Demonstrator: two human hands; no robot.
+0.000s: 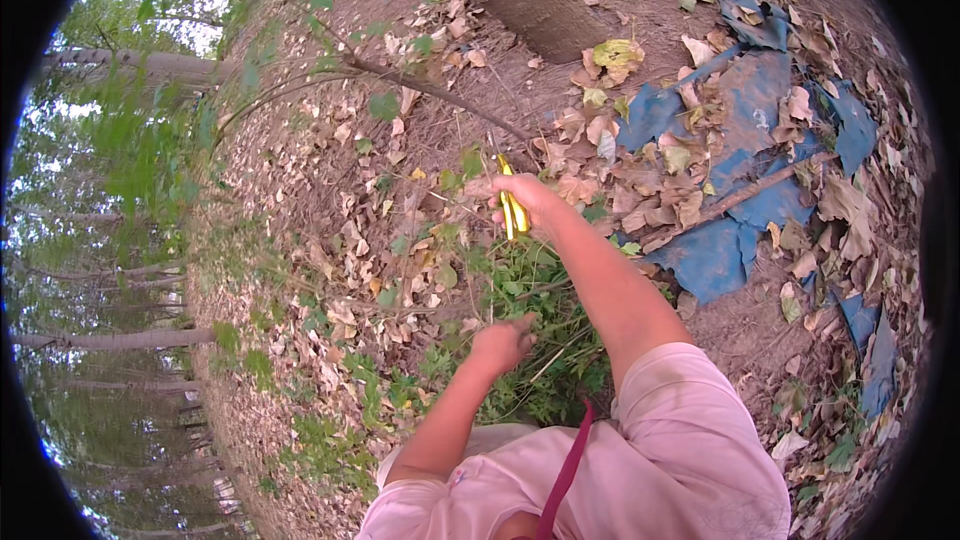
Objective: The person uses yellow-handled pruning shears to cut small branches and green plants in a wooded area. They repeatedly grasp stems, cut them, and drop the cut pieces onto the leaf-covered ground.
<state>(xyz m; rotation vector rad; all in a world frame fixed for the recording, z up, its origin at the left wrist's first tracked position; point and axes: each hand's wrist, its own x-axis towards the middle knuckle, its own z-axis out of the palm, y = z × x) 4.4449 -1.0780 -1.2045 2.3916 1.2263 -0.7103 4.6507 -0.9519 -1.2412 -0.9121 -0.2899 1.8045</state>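
Note:
My right hand (pixel 525 197), at the end of the outstretched arm, is closed around yellow-handled pruning shears (pixel 515 216). The blades point away from me among thin stems, and whether they are open or shut cannot be told. Nearer my body, my left hand (pixel 504 345) is at the edge of a leafy green plant (pixel 551 292), its fingers partly curled. A thin stem runs upward beside it; whether the fingers grip that stem is unclear.
A tree trunk (pixel 532 4) rises at the top. A bare branch (pixel 442 94) slants down from the upper left. On the right, torn blue sheeting (pixel 705 259) lies under dry leaves and a thick stick (pixel 757 189). More trees stand at the left.

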